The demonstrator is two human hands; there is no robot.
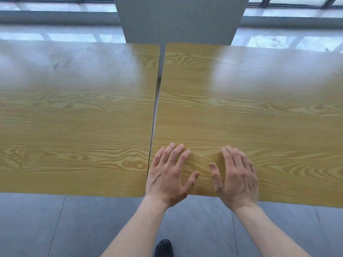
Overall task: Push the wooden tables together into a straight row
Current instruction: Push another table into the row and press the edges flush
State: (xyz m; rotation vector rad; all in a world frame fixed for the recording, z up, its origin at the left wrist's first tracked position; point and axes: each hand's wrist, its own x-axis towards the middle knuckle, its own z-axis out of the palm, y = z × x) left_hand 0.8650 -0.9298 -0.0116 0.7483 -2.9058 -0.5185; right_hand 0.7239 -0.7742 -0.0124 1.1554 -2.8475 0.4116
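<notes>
pressing palm-down on the right wooden table (259, 108), both hands lie flat near its front edge, close to the corner that meets the neighbouring top. the left hand (168, 175) has its fingers spread and extended, its outer edge right at the seam between the two tops, the heel of the palm overhanging the near edge. the right hand (235, 179) sits just beside it on the same surface, fingers straight and held closer together, thumb angled toward the left hand; neither hand grips anything. the left wooden table (74, 117) lies to the left of both hands, untouched as far as can be seen. the two tops nearly meet at the near end by the left hand, while a narrow gap (157, 86) widens toward the far end, where a grey pillar (178, 19) stands. a dark shoe (164, 247) shows on the grey floor (37, 229) below.
</notes>
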